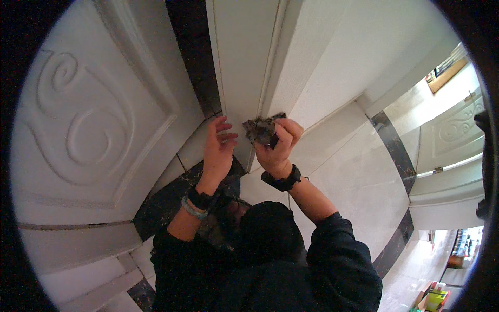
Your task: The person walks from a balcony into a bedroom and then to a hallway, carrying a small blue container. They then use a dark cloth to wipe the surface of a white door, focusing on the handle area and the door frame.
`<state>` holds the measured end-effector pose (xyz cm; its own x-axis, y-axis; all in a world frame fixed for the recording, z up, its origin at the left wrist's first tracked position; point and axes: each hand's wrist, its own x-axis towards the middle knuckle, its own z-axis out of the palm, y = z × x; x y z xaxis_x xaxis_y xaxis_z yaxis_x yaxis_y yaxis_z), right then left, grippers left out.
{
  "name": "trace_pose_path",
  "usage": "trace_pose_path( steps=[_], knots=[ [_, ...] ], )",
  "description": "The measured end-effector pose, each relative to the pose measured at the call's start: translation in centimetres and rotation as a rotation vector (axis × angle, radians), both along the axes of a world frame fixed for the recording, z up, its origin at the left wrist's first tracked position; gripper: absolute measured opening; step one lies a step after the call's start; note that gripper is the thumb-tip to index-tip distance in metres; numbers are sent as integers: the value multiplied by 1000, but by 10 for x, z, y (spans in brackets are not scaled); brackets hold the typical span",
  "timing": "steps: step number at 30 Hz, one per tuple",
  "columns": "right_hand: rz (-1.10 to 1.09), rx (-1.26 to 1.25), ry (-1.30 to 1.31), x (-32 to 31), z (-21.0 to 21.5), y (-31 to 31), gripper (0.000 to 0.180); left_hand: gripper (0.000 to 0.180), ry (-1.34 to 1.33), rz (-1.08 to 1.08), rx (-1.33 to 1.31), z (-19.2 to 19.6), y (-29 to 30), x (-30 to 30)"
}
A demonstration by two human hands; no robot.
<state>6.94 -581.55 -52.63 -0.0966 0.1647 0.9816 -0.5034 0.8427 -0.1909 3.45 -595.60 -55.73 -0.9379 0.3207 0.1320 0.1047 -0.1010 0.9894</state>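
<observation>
A crumpled dark grey rag (262,130) is bunched in the right hand (278,143), pressed against the white door frame (244,62). The left hand (217,148) is open-fingered, resting on the frame beside it. Green and yellow boxes (434,299) sit far off.

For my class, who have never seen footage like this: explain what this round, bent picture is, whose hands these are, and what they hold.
The picture comes from a wide fisheye camera worn on a person's head, looking down at their own hands; that lens bends straight edges and leaves the dark rim. No machine is involved. The two forearms in dark sleeves rise from the lower edge. The right hand, with a black wristband, grips a crumpled dark cloth and presses it against a white door frame. The left hand, open, rests beside it on the frame. A white door with carved swirls stands to the left, and pale floor tiles with dark borders lie below.
</observation>
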Motion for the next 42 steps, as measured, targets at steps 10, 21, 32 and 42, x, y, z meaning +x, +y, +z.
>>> trace_pose_path(
  steps=[10, 21, 32, 42],
  knots=[
    [-96, -53, 2, -17, -5, 5, 38, 56, 17, 15, -12, 2, 2, -5],
    [-1, 15, -184, -1, -48, 21, 57, 51, -5, -6, -44, -7, 1, -2],
    [236, 37, -607, 42, -157, 8, 52, 44, -226, 12, -74, -18, -13, -2],
    [259, 563, -730, 45, -119, 0, 39, 41, -351, 164, -112, -49, -75, 9]
  ],
)
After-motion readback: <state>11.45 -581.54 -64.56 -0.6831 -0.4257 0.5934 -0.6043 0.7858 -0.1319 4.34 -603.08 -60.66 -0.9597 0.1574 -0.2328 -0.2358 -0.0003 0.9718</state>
